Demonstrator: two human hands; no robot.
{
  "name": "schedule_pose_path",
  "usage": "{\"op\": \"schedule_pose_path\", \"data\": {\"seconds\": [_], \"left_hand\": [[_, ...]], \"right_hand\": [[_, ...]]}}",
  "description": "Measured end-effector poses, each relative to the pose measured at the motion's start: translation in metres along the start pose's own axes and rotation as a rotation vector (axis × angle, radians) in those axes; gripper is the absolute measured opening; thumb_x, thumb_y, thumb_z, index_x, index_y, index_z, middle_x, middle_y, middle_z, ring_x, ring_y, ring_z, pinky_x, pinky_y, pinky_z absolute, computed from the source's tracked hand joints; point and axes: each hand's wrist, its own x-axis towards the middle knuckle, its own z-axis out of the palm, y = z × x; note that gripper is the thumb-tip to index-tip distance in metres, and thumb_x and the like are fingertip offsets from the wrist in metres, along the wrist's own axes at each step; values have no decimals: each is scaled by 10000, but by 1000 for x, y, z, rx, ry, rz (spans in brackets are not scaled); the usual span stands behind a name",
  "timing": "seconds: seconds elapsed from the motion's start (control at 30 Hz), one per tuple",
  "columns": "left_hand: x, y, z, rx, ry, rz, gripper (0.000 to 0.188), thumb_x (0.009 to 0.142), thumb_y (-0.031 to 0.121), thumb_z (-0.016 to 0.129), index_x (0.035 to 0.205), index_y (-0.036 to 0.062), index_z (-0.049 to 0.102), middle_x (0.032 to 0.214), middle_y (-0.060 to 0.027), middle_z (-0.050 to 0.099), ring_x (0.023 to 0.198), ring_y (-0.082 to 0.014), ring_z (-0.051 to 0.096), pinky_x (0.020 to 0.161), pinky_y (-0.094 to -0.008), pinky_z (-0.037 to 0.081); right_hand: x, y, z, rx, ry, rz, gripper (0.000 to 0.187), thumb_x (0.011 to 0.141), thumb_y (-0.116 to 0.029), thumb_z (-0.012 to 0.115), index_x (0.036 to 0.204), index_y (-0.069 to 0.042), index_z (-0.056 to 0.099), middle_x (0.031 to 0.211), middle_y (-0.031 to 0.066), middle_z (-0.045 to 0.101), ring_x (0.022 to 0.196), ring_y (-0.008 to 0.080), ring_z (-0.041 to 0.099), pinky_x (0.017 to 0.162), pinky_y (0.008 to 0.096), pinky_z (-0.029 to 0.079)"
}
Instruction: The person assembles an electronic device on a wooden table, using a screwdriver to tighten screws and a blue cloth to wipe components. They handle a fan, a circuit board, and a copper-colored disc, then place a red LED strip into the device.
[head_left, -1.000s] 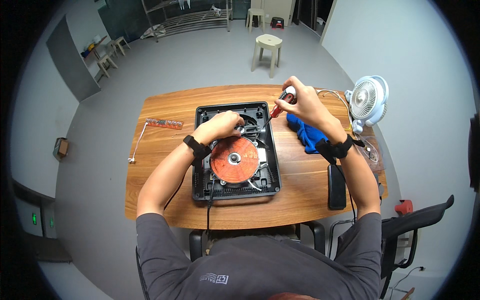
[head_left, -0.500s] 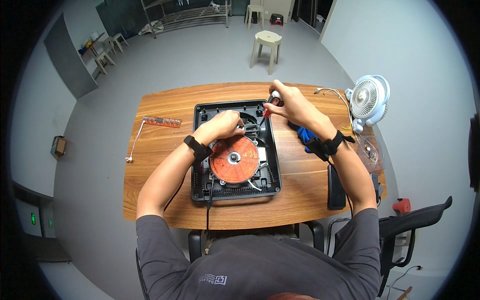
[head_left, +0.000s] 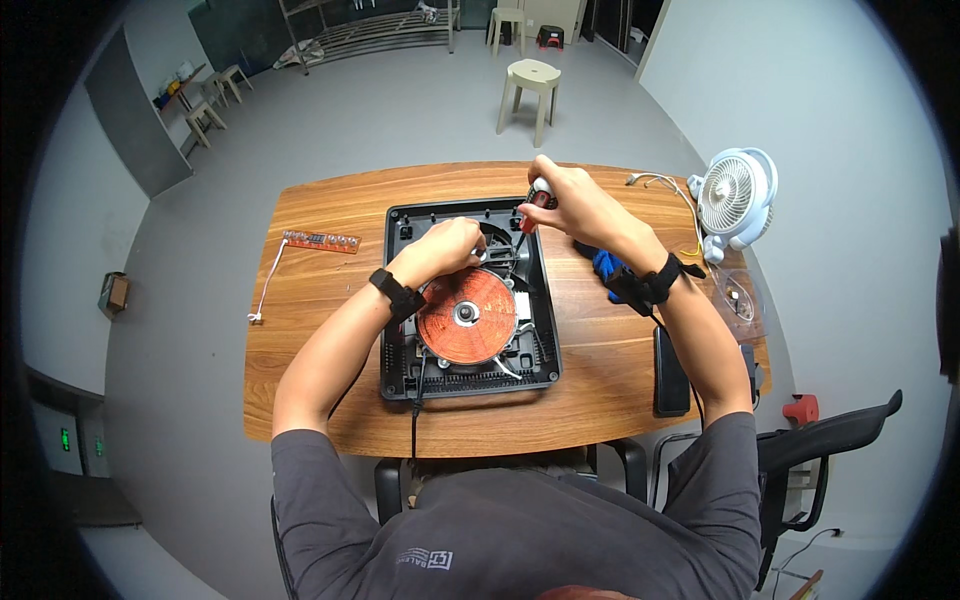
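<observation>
Wood grain runs under everything we see here: a brown table viewed from above, with our own forearms coming up from the lower edge. Going left to right, we first meet a thin white cable near the table's left edge, leading up to a narrow reddish circuit strip that lies flat, well apart from the work.

In the middle sits the opened induction cooker, a black tray-like casing with its top off. Its round copper-coloured coil lies in the centre, and a black cord leaves the near edge of the casing toward us.

Our left hand rests inside the casing just above the coil, fingers curled down onto a part near the fan opening; we cannot tell whether they grip anything. A black band wraps that wrist.

Our right hand is clenched around a red-handled screwdriver, held nearly upright with its tip pointing down into the upper right part of the casing, close beside the left hand's fingertips. This wrist carries a black strap too.

Further right, a blue cloth lies partly hidden under the right forearm, and a dark flat phone-like slab lies near the table's right edge. A small white fan stands at the far right corner.
</observation>
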Motion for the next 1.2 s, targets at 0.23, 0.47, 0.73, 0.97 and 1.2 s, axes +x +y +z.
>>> {"op": "schedule_pose_path", "data": {"seconds": [0.23,0.47,0.73,0.97,1.2], "left_hand": [[1,1,2,7,14,2,264,741,121,819,991,54,767,1013,-158,706,992,-358,689,889,-431,569],[0,7,0,28,-14,-21,284,737,111,824,1005,43,756,1035,-157,695,1016,-361,677,895,-434,557],[4,0,5,43,33,51,211,713,78,794,910,28,739,947,-163,690,931,-376,681,831,-449,567],[9,1,2,71,-95,-8,302,709,94,812,998,24,759,1002,-159,693,1002,-357,675,894,-433,552],[8,-1,4,51,-59,-10,296,721,110,816,1004,41,765,981,-157,696,979,-352,680,890,-423,554]], "right_hand": [[2,4,5,-45,9,-57,380,889,-179,777,1081,6,507,836,191,706,829,382,702,721,435,542],[7,-19,-5,-220,-127,16,390,953,-343,687,1015,11,537,929,230,676,875,416,672,762,477,536],[17,-11,-7,-424,-155,-5,390,1053,-385,488,957,-17,575,866,209,693,829,444,668,732,528,536],[27,-12,-8,-502,-137,142,437,1032,-423,510,977,5,585,813,287,680,821,458,682,748,534,544],[29,1,-14,-535,-198,144,456,1017,-428,515,1024,21,593,845,286,696,835,456,691,764,523,559]]}}
